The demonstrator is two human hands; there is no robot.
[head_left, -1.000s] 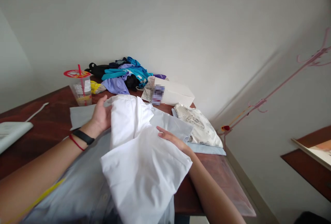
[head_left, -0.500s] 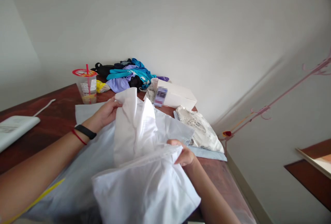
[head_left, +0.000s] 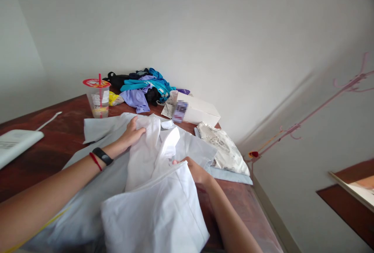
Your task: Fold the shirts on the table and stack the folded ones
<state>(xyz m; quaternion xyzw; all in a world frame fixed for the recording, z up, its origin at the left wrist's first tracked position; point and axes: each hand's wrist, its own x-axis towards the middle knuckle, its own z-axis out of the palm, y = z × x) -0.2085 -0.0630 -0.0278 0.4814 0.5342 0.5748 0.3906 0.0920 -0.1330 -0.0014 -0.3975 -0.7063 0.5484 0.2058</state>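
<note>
A white shirt (head_left: 157,210) lies over the dark red-brown table, its collar (head_left: 169,142) standing up near the middle and one short sleeve spread at the left. My left hand (head_left: 133,132), with a black band and a red string at the wrist, grips the shirt's upper left part beside the collar. Lower and to the right, my right hand (head_left: 194,169) is closed on a folded-over edge of the same shirt. Part of its fingers is hidden behind the raised cloth. The front of the shirt hangs toward me in a loose flap.
A plastic cup (head_left: 99,99) with a red straw stands at the back left, near a clothes pile (head_left: 149,87). A white box (head_left: 201,109) and a folded patterned garment (head_left: 223,148) lie at the right. A white device (head_left: 19,146) with a cable is far left.
My left hand has lowered its part of the shirt toward the table. My right hand has moved left with the edge, and the collar area lies flatter.
</note>
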